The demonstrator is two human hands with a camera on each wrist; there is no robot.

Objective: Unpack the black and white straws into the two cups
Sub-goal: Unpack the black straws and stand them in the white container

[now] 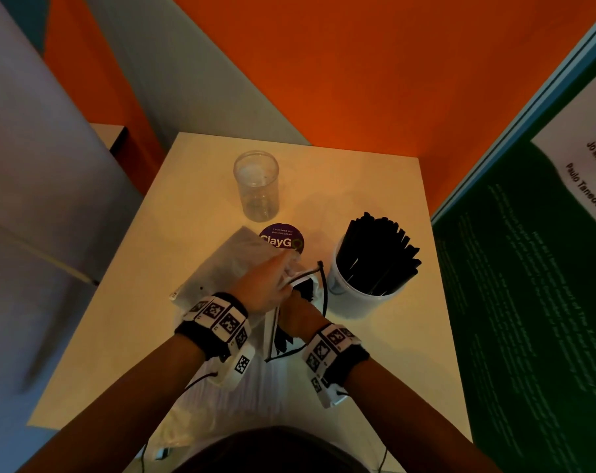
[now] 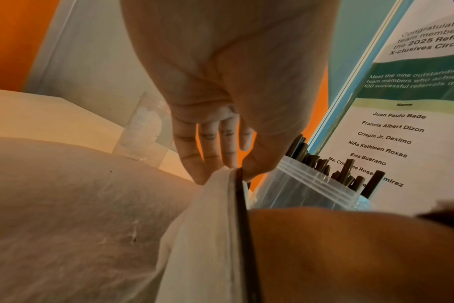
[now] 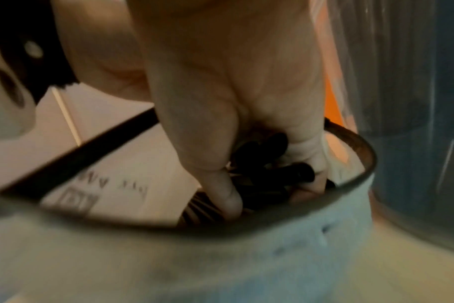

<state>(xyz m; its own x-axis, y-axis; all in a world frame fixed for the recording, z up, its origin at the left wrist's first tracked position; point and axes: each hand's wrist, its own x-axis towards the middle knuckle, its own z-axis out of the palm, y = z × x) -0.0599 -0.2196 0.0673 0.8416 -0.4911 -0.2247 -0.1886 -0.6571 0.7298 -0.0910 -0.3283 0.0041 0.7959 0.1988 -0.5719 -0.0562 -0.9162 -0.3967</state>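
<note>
On the table lies a white bag with a black rim (image 1: 318, 285), and my left hand (image 1: 284, 276) pinches that rim (image 2: 237, 184) between thumb and fingers, holding the mouth apart. My right hand (image 1: 294, 305) is pushed inside the bag. In the right wrist view its fingers (image 3: 228, 196) curl round a bunch of black straws (image 3: 275, 174). Right of the bag stands a white cup (image 1: 349, 298) filled with black straws (image 1: 378, 254). An empty clear cup (image 1: 256, 186) stands at the far middle of the table. A translucent pack of white straws (image 1: 228, 394) lies under my left wrist.
A round purple sticker (image 1: 282, 238) marks the white table (image 1: 375, 353) between the cups. Orange walls close off the back, and a green poster board (image 1: 528, 285) stands along the right edge. The straw-filled cup (image 3: 415, 143) stands very near my right hand.
</note>
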